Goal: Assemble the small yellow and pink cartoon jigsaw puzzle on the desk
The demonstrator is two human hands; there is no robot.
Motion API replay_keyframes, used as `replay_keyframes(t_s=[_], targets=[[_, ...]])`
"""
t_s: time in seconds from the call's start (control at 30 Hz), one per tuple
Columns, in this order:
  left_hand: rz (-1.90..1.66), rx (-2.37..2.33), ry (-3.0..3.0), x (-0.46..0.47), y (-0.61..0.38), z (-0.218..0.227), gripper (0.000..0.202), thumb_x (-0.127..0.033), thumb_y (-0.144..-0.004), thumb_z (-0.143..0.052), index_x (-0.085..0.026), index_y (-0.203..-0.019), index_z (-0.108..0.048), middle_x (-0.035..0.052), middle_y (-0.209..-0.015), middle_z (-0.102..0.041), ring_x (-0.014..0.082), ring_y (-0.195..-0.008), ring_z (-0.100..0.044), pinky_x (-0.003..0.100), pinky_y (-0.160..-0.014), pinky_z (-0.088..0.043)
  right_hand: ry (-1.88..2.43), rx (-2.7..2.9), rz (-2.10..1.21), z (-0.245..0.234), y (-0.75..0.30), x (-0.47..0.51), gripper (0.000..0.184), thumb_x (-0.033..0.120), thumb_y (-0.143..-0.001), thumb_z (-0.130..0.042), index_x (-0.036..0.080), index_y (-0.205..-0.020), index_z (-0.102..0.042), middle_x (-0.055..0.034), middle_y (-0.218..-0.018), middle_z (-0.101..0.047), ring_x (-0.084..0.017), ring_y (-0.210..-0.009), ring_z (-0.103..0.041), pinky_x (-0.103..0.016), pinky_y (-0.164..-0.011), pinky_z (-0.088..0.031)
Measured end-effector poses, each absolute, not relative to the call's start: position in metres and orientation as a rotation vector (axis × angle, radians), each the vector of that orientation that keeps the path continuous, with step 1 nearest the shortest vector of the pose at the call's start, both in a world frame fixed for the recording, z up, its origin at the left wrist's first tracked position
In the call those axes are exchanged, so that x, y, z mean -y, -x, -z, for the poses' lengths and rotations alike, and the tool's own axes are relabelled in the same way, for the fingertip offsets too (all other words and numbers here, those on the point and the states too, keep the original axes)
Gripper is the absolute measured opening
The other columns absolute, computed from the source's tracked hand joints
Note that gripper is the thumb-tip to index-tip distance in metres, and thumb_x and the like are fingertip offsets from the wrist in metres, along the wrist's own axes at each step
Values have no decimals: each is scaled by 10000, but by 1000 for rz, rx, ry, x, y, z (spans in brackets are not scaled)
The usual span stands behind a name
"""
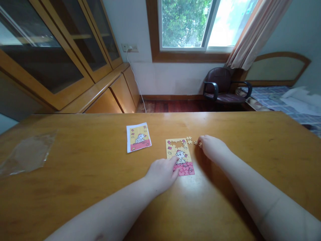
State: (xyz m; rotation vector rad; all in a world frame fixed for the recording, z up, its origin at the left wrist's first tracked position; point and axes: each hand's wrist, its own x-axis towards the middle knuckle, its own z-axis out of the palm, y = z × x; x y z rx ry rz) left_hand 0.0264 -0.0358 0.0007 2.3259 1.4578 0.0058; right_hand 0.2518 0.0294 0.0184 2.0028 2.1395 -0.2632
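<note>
A small jigsaw puzzle (189,171) lies on the table, yellow above and pink below, with a white cartoon animal in the middle. Near its top edge is a gap where bare table shows. My left hand (162,174) rests on the puzzle's lower left part, thumb and forefinger apart. Just right of the puzzle's top corner lie several loose puzzle pieces (189,142). Over the rightmost of them, my right hand (212,146) has its fingers pinched together at a puzzle piece (200,144), partly hidden by the fingertips.
A printed reference picture (139,137) with the same design lies left of the puzzle. Farther left is a clear plastic bag (28,152) on the wooden table (87,160). Beyond the table stand a cabinet (100,100), an armchair (223,85) and a bed (276,97).
</note>
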Motion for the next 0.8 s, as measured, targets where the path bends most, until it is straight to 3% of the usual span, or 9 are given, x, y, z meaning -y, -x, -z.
replay_keyframes(t_s=[0.27,0.57,0.67,0.8], targets=[[4,-1457,-2320,36,-26,-2,384,-383,-894,-397,-244,-1241,-486,80,-1027,-687,265,-938,-646,375,-775,-489,-2037,-2110,309,-13,-250,-32,270,136,-855,-410,161,-1047,-598,-139,-1004,-657,-240,-907,-629,-306,-694,-435],[28,-1472,-2301,36,-27,-4,378,-378,-892,-402,-251,-1238,-485,76,-1029,-685,258,-953,-641,367,-787,-482,-2047,-2072,256,-14,-253,-33,230,252,-892,-428,138,-902,-627,-154,-923,-657,-251,-857,-636,-307,-660,-426],[26,-1470,-2300,36,-27,-3,374,-379,-891,-401,-253,-1232,-488,71,-1030,-685,256,-953,-641,364,-786,-482,-2052,-2090,174,-16,-258,-34,233,209,-885,-409,140,-928,-627,-144,-920,-651,-243,-832,-636,-309,-652,-419],[3,-1458,-2317,36,-27,-1,368,-382,-891,-397,-254,-1223,-490,70,-1030,-686,264,-942,-644,377,-774,-486,-2003,-2163,214,-18,-261,-36,188,262,-824,-514,163,-918,-642,-118,-928,-649,-232,-834,-623,-297,-648,-406]])
